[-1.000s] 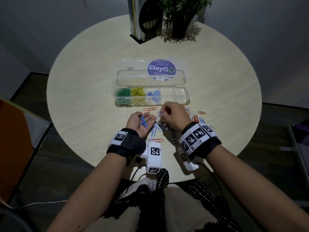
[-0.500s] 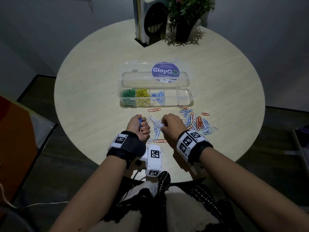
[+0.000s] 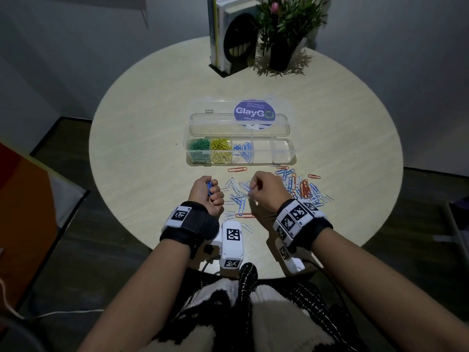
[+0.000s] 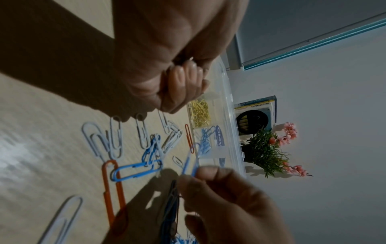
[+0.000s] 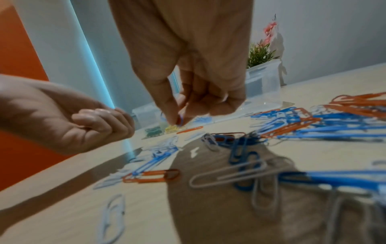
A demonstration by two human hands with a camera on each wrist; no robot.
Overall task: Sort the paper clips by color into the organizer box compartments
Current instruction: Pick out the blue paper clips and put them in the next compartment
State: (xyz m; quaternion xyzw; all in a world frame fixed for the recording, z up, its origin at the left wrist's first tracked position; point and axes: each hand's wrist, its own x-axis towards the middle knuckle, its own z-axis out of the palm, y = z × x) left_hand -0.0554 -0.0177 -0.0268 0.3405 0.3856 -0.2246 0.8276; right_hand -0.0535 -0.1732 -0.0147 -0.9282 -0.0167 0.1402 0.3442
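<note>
A clear organizer box (image 3: 286,158) lies open mid-table, with green clips (image 3: 199,148), yellow clips (image 3: 221,148) and blue clips (image 3: 243,151) in its three left compartments. Loose blue, white and orange paper clips (image 3: 302,186) are scattered in front of it. My left hand (image 3: 206,193) is a fist round a bunch of blue clips (image 3: 209,188). To its right, my right hand (image 3: 264,190) pinches one blue clip (image 5: 181,121) between thumb and forefinger just above the pile. The same clip (image 4: 192,166) shows blurred in the left wrist view.
A book stand (image 3: 232,34) and a potted plant (image 3: 281,31) stand at the table's far edge. The box lid (image 3: 241,118) lies back behind the compartments. An orange clip (image 3: 237,169) lies alone by the box front. The table's near edge is at my wrists.
My left hand has curled from an open palm into a fist round the blue clips. My right hand has lifted a blue clip off the pile.
</note>
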